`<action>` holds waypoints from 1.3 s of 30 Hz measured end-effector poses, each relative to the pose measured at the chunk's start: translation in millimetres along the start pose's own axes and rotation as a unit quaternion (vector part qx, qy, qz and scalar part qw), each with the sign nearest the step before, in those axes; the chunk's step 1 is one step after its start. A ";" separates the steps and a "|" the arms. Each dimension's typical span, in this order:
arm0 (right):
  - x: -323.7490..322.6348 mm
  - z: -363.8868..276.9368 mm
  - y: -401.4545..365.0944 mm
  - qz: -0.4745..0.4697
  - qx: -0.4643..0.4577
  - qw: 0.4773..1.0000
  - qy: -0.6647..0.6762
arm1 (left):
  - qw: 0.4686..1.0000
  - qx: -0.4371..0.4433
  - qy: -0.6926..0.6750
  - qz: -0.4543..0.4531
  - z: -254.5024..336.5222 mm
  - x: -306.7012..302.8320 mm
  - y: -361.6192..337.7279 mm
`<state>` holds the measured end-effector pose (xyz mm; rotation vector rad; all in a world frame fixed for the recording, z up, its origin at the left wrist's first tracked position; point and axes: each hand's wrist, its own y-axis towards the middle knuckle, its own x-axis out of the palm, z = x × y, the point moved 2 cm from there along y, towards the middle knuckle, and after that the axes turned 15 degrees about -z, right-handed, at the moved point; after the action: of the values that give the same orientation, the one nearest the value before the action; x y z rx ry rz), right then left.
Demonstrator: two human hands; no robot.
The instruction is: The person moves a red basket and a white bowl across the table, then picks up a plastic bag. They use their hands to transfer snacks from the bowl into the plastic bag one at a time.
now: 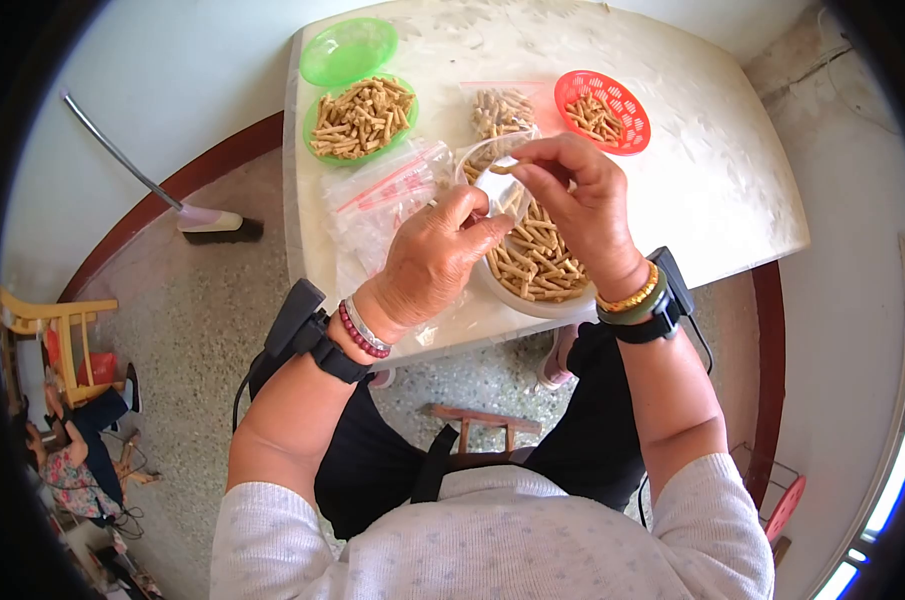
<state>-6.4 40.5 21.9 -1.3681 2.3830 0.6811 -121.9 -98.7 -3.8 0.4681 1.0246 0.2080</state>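
Note:
My left hand point(427, 255) pinches the edge of a clear plastic bag point(508, 195) between thumb and fingers. Close by, my right hand point(584, 200) holds a short brown stick piece point(502, 169) between thumb and fingertips at the bag's mouth. Under both hands is a round white bowl point(532, 306) with many short brown sticks point(540, 262). Just beyond it lies a clear bag filled with sticks point(502, 112). Flat clear zip bags point(377, 215) with red strips are spread beside my left hand.
At the table's point(692, 120) far left stand a green basket point(312, 142) of sticks and a green plate point(349, 52). A red basket point(636, 112) with fewer sticks is at the right. A broom point(212, 222) is on the floor at left; a seated person point(77, 465) is beyond.

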 end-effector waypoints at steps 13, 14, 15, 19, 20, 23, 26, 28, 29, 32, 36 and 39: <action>-30.3 57.6 -18.5 -0.140 0.170 0.967 -0.125 | 1.000 0.000 -0.009 0.019 -5.5 -4.2 0.2; -26.3 58.8 -23.4 -0.201 0.166 0.945 -0.198 | 1.000 -0.001 -0.009 0.018 -5.3 -3.9 0.1; -23.8 60.1 -26.2 -0.202 0.166 0.945 -0.197 | 1.000 -0.006 -0.013 0.019 -5.3 -3.2 0.1; -11.2 54.8 -36.0 -0.272 0.105 0.939 -0.184 | 1.000 -0.009 -0.019 0.016 -5.2 -0.3 -0.4; -7.1 50.1 -36.8 -0.307 0.078 0.932 -0.178 | 1.000 -0.009 -0.020 0.016 -4.6 -0.3 0.2; 3.3 35.8 -40.8 -0.350 0.062 0.915 -0.190 | 1.000 -0.001 -0.013 0.014 -3.2 0.3 0.8; 11.1 35.1 -43.2 -0.341 0.074 0.904 -0.248 | 1.000 0.006 -0.013 0.006 -3.7 2.6 1.2; 15.9 40.2 -42.3 -0.347 0.089 0.888 -0.287 | 1.000 0.014 -0.010 -0.017 -3.6 2.3 0.8; 16.4 43.0 -42.2 -0.347 0.089 0.889 -0.287 | 1.000 0.014 -0.010 -0.017 -2.6 2.6 1.5; 14.6 48.7 -40.0 -0.330 0.072 0.895 -0.290 | 0.999 0.007 -0.026 0.024 -2.4 2.3 1.8; -0.2 37.8 -32.5 -0.218 0.102 0.962 -0.127 | 0.998 -0.017 -0.037 0.037 -9.5 -1.5 -1.0; -6.3 38.1 -30.3 -0.156 0.137 0.977 -0.053 | 0.999 -0.017 -0.038 0.035 -9.7 -2.1 0.2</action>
<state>24.2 52.7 -14.6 -1.4947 2.0262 0.3180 -131.3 -96.7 -6.3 0.4784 0.9299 0.2666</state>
